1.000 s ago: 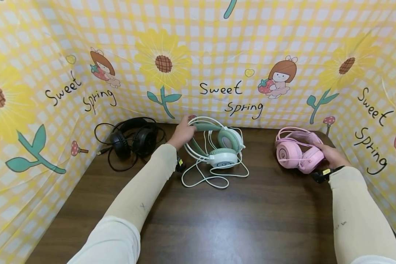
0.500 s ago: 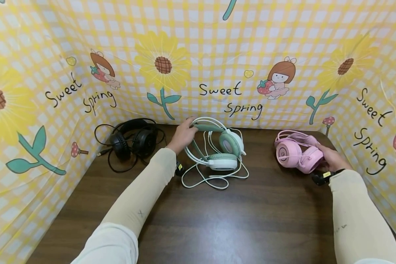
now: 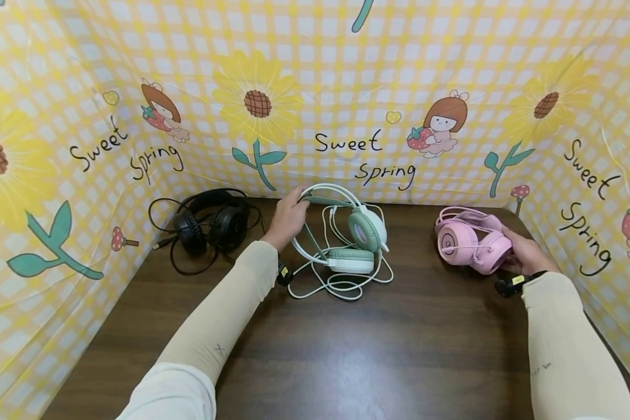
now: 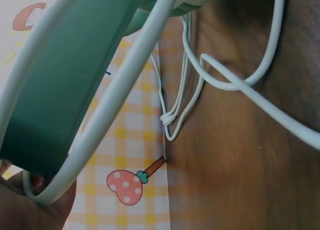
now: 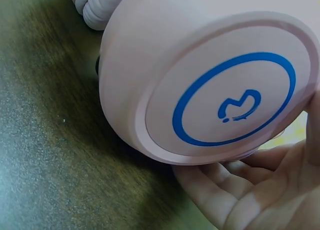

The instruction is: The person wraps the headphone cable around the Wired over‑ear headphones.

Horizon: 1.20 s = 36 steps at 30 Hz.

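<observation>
My left hand (image 3: 287,219) grips the headband of the white and green headphones (image 3: 350,261) at mid-table. They are tilted, and a dark shadow shows beneath the nearer ear cup. In the left wrist view the green headband pad (image 4: 75,74) runs between white hoops, with fingers at its lower end. At the right, my right hand (image 3: 527,254) holds the pink headphones (image 3: 457,244) by the right-hand ear cup. The right wrist view shows that cup's outer face (image 5: 235,99) with a blue ring, the thumb on one side and fingers curled beneath; some fingertips are hidden.
Black headphones (image 3: 228,227) with a looped cable lie at the back left of the brown table (image 3: 367,356). A loose white cable (image 3: 315,286) spreads under and around the white headphones. Checked yellow cloth (image 3: 325,87) walls the back and both sides.
The white and green headphones have tipped and risen slightly in my left hand, their near ear cup now above the table. The pink headphones have turned and shifted a little in my right hand.
</observation>
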{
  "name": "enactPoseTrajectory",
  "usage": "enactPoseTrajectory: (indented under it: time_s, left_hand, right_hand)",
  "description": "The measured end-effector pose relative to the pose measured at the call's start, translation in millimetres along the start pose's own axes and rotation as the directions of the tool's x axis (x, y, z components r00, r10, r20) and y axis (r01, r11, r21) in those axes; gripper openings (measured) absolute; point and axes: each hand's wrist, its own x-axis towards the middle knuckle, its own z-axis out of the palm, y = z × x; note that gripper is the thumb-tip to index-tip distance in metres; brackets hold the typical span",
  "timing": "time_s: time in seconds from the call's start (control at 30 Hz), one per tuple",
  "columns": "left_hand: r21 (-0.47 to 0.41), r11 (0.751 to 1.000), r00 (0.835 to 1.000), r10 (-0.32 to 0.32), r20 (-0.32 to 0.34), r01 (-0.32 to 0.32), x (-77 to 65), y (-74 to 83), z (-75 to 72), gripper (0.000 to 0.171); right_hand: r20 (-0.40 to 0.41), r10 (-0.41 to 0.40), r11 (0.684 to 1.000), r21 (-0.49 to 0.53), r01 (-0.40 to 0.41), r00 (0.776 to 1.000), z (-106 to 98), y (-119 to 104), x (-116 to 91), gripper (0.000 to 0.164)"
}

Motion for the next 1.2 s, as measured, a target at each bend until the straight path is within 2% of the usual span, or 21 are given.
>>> enactPoseTrajectory:
  time_s: [0.1,0.23,0.3,0.43,0.63,0.7,0.77,0.87,0.97,1.03,1.1,1.2]
  left_hand:
    - [0.013,1.0,0.999,0.007,-0.031,-0.007,-1.8,-1.0,-0.7,0.036]
    - [0.009,1.0,0.999,0.005,-0.048,-0.005,-4.3,-1.4,-2.2,0.037]
    - [0.003,1.0,0.998,0.008,-0.054,-0.008,-5.3,-1.5,-2.9,0.038]
    - [-0.014,1.0,0.999,0.02,-0.05,-0.02,-7.0,-2.0,-3.7,0.039]
    - [-0.039,0.999,0.999,0.029,-0.042,-0.031,-10.2,-0.8,-6.6,0.037]
    - [-0.048,0.998,0.998,0.034,-0.044,-0.036,-11.7,0.9,-7.8,0.036]
    - [-0.061,0.997,0.998,0.042,-0.046,-0.045,-13.2,2.5,-8.8,0.036]
    - [-0.113,0.991,0.997,0.063,-0.053,-0.068,-15.1,5.2,-10.0,0.034]
    - [-0.167,0.982,0.995,0.078,-0.069,-0.088,-17.0,7.3,-11.2,0.033]
    - [-0.189,0.978,0.994,0.076,-0.081,-0.091,-18.3,9.0,-12.0,0.032]
    - [-0.204,0.976,0.994,0.063,-0.088,-0.08,-19.8,11.5,-13.1,0.032]
    - [-0.23,0.971,0.994,0.05,-0.095,-0.071,-21.2,16.0,-15.0,0.033]
  right_hand:
    - [-0.041,-0.004,1.0,0.0,0.004,0.999,3,-1,-3,0.042]
    - [-0.07,-0.043,0.997,-0.075,0.038,0.997,13,-3,-12,0.065]
    - [-0.089,-0.055,0.996,-0.072,0.049,0.994,17,-4,-16,0.061]
    - [-0.082,-0.056,0.998,-0.013,0.055,0.995,22,-6,-21,0.036]
    - [-0.113,-0.09,0.996,-0.009,0.09,0.99,25,-11,-23,0.037]
    - [-0.141,-0.119,0.993,-0.042,0.114,0.983,26,-13,-23,0.035]
    - [-0.172,-0.152,0.984,-0.116,0.133,0.973,29,-16,-23,0.041]
    - [-0.205,-0.228,0.941,-0.297,0.161,0.952,34,-21,-25,0.066]
    - [-0.191,-0.281,0.894,-0.409,0.184,0.94,42,-27,-29,0.083]
    - [-0.188,-0.31,0.881,-0.426,0.207,0.932,47,-32,-31,0.085]
    - [-0.205,-0.33,0.884,-0.411,0.225,0.921,53,-36,-34,0.083]
    - [-0.274,-0.367,0.884,-0.4,0.242,0.889,63,-43,-38,0.08]
